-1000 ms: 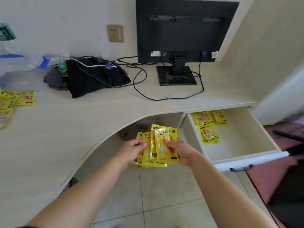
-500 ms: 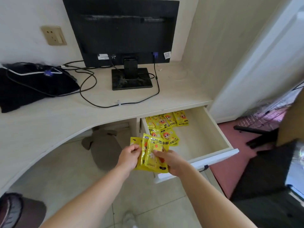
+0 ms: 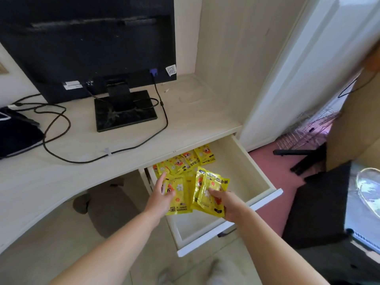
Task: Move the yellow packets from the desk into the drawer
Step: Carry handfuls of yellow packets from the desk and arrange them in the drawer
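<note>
Bright, even daylight. White door panel (image 3: 308,58) at upper right is washed out, nearly overexposed. Soft shadow under the bench (image 3: 195,114). Wide-angle bowing at frame edges; bench rim curves. Overall slight softness; floor (image 3: 148,264) at bottom blurred. Pale reflection streak across the monitor (image 3: 92,23).

Over the open drawer (image 3: 265,177) my right hand (image 3: 228,204) grips a bunch of packets (image 3: 211,190). My left hand (image 3: 160,194) rests straight-fingered on another packet (image 3: 181,192); more packets (image 3: 185,161) lie at the drawer's back.
</note>
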